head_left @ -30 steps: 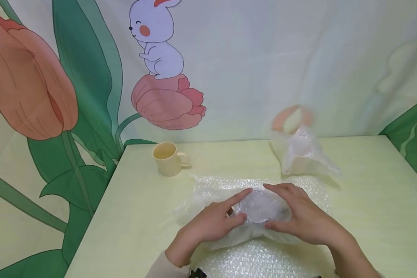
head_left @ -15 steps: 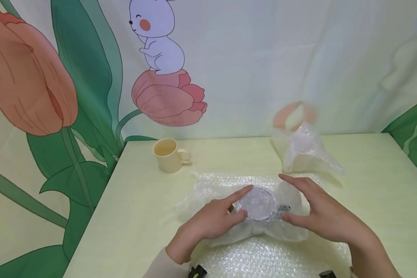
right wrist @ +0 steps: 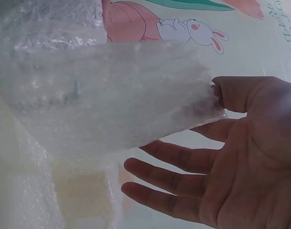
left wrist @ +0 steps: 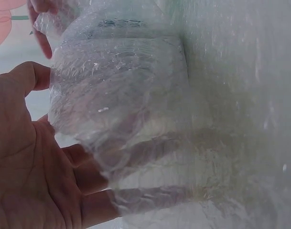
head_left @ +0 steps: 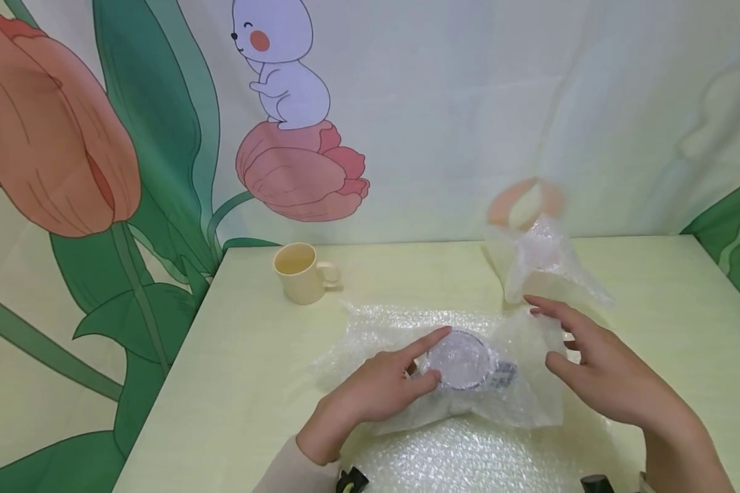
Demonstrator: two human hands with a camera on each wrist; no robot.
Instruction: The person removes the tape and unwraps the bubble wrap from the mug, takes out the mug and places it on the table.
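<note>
A cup [head_left: 461, 361] with a blue rim and a blue-patterned part [head_left: 503, 374] on its right sits under translucent bubble wrap [head_left: 536, 394] in the head view. My left hand [head_left: 379, 385] holds the cup from the left, index finger along its far side and thumb on the near side. Through the film in the left wrist view, several fingers of that hand [left wrist: 45, 167] show dimly. My right hand [head_left: 613, 373] pinches the wrap's right edge between thumb and index finger, its other fingers spread below the film [right wrist: 116, 95] in the right wrist view.
A larger bubble wrap sheet [head_left: 469, 459] lies beneath the cup on the pale yellow table [head_left: 234, 383]. A yellow mug [head_left: 301, 277] stands at the back left. Toward the back right is another bubble-wrapped bundle [head_left: 545, 263]. A printed backdrop [head_left: 432, 116] hangs behind the table.
My right hand has left the cup's right side and moved right to the wrap's edge, drawing the film out that way. The left hand has stayed on the cup.
</note>
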